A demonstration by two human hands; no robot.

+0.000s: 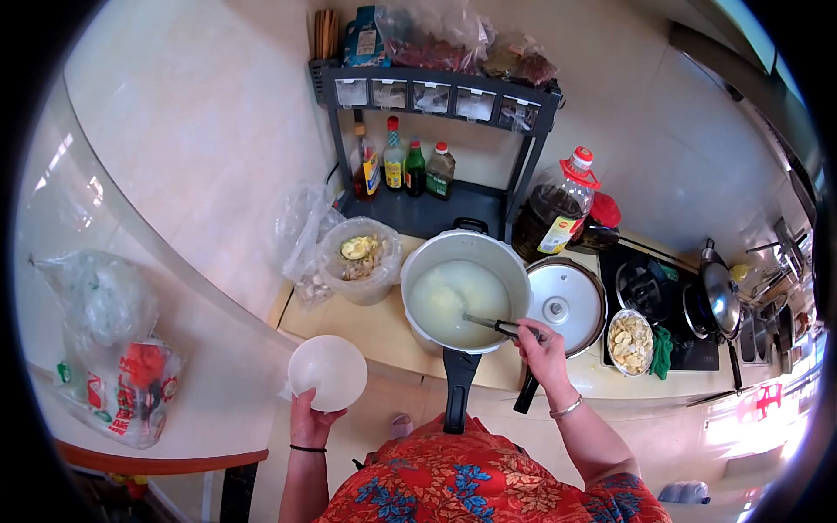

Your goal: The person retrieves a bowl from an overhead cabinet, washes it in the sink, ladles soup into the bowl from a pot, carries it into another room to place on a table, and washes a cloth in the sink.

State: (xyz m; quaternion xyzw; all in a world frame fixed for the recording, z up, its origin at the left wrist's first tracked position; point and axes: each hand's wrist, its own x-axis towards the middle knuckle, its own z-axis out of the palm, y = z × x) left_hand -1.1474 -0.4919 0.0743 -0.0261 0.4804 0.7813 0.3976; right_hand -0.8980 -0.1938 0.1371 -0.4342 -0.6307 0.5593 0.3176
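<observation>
My left hand (312, 420) grips a white bowl (328, 373) by its near rim, to the left of the pressure cooker. No food shows in the bowl. The pressure cooker pot (418, 327) stands uncovered on the counter, its black handle (459, 388) pointing toward me. Cloudy, pale liquid (453, 292) with a lighter lump fills part of it. With closed fingers, my right hand (542, 353) holds the black handle of a ladle (506, 328) over the pot's right rim. The ladle's head is under the liquid, so its shape is hidden.
The cooker's lid (571, 301) lies right of the pot. A bag-lined bin (357, 283) with scraps stands left. Behind are a dark rack (436, 209) with bottles and a large oil bottle (554, 213). A bowl of pale slices (630, 343) sits by the stove (689, 353).
</observation>
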